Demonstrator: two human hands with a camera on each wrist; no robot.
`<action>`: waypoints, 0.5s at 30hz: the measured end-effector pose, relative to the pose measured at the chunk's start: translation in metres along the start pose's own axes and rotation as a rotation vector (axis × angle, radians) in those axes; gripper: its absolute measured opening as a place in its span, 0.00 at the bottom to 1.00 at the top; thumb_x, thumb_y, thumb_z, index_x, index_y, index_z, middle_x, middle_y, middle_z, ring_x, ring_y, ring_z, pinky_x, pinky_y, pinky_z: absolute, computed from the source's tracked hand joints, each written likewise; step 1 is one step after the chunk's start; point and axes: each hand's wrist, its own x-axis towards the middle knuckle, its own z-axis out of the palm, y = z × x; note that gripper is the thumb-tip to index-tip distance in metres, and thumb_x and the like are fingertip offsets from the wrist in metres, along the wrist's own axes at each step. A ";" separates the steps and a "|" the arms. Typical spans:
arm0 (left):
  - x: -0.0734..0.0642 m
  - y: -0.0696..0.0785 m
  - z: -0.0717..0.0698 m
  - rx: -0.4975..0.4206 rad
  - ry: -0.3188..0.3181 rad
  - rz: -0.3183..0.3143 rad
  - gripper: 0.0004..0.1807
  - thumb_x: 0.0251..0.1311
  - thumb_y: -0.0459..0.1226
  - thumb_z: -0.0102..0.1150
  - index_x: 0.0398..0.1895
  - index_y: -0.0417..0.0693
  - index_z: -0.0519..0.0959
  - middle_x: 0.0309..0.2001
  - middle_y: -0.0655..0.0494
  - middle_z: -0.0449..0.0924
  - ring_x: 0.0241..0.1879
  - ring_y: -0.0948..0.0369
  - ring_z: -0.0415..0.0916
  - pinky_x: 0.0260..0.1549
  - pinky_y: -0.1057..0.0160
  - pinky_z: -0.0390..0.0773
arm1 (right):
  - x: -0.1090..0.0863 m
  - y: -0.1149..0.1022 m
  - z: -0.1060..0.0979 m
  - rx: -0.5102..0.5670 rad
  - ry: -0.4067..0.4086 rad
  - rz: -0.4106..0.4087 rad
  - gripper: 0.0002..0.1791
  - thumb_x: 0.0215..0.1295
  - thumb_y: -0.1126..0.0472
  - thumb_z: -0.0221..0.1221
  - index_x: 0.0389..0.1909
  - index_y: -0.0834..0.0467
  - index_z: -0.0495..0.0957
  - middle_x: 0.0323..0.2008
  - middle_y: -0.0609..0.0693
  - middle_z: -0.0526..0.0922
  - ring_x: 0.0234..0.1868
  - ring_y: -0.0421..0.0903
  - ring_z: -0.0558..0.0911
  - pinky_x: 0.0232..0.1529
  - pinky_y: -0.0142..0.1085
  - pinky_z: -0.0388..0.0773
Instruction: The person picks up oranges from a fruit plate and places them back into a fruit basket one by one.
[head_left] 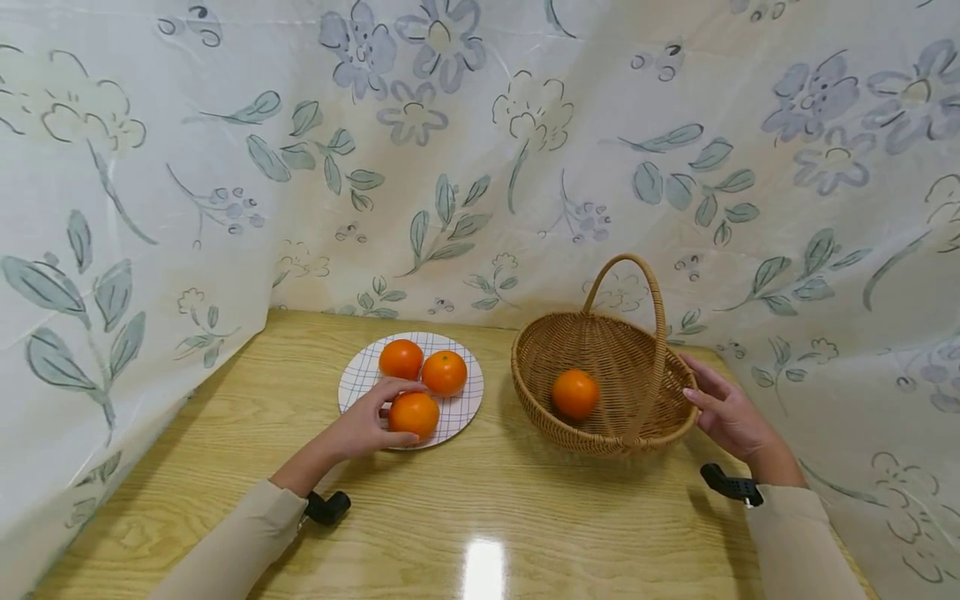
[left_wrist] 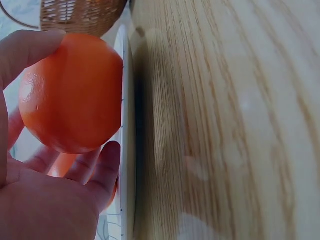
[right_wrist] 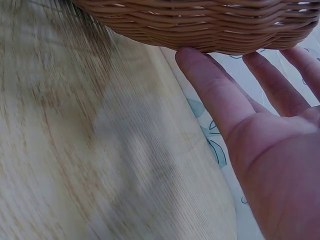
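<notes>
My left hand [head_left: 370, 419] curls its thumb and fingers round the nearest orange [head_left: 414, 416], which sits at the front of a round white plate [head_left: 470, 405] with a grid pattern. In the left wrist view, the thumb lies along one side of this orange and the fingers reach round the other. Two more oranges lie behind it on the plate, one at the back [head_left: 401, 359] and one to the right [head_left: 445, 372]. My right hand [head_left: 731, 412] touches the right side of a wicker basket [head_left: 551, 425] with extended fingers. Inside the basket rests a single orange [head_left: 575, 394].
The basket's tall arched handle [head_left: 658, 317] rises above its rim. A wooden table [head_left: 420, 517] carries the plate and basket. Floral cloth [head_left: 465, 167] hangs behind the table and along both sides. Dark wrist devices [head_left: 327, 508] sit on both forearms.
</notes>
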 end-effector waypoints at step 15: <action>0.002 0.003 -0.001 -0.016 0.002 -0.009 0.35 0.53 0.41 0.78 0.65 0.55 0.74 0.66 0.49 0.69 0.60 0.50 0.70 0.53 0.54 0.78 | -0.001 -0.002 0.000 -0.001 -0.022 -0.002 0.38 0.79 0.73 0.42 0.84 0.54 0.40 0.71 0.39 0.63 0.66 0.35 0.77 0.57 0.36 0.82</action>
